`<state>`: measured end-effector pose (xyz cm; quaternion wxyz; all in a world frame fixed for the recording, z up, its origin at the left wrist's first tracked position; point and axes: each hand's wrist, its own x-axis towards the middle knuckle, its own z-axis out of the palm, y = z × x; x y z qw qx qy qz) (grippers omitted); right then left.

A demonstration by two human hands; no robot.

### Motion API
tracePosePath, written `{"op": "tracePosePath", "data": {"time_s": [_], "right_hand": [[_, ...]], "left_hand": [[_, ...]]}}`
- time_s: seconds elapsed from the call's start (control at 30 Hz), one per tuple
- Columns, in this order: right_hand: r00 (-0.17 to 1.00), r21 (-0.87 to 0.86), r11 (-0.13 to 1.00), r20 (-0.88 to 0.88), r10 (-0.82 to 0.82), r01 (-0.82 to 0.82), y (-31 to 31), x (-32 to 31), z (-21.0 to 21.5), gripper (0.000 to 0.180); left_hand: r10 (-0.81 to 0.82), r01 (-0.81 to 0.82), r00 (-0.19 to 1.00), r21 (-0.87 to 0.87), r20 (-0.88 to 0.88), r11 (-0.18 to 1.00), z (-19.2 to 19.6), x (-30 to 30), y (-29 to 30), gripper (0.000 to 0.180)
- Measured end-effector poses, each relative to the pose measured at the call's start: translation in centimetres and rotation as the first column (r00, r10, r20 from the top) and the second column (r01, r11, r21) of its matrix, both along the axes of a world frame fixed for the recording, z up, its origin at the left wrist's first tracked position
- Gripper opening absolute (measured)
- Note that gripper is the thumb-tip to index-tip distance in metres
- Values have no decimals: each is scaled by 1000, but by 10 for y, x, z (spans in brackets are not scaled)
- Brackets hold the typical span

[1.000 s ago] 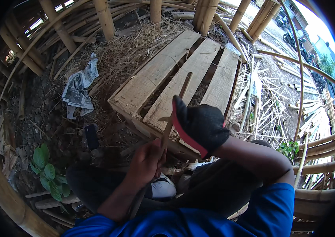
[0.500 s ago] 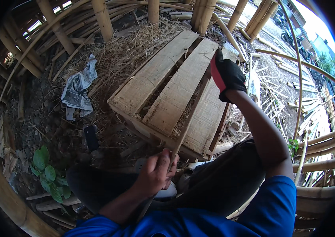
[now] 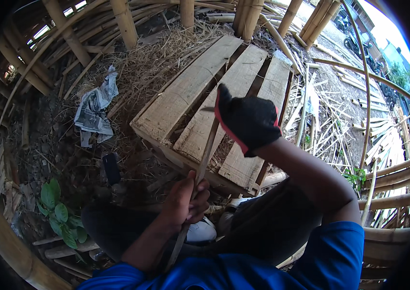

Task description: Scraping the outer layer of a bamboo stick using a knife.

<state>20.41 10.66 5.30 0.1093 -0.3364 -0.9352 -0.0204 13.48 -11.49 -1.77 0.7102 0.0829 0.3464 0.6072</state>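
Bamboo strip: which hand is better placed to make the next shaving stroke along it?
Right, probably. The gloved right hand sits at the upper end of the bamboo strip above the wooden pallet, seemingly with a blade at its thumb, though that is unclear. The bare left hand is clamped around the strip lower down, steadying it.

Right hand: our gloved right hand [image 3: 247, 122] was up at the far end of the wooden pallet [image 3: 185, 96] half a second ago; now it is back near the middle, lower and closer to us.

Bamboo strip: the thin strip [image 3: 206, 150] ran free up to the raised glove; now its upper end meets the glove.

Left hand: our bare left hand [image 3: 185, 200] sits slightly lower on the strip.
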Motion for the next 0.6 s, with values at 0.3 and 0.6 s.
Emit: {"op": "tracePosePath", "data": {"time_s": [0.3, 0.6], "right_hand": [[875, -699, 700, -242, -420, 143, 106, 34, -16, 78], [856, -748, 485, -517, 6, -454, 8, 24, 0, 33]], "left_hand": [[10, -2, 985, 47, -172, 999, 1, -6, -1, 41], [113, -101, 974, 67, -194, 993, -4, -28, -9, 36]]}}
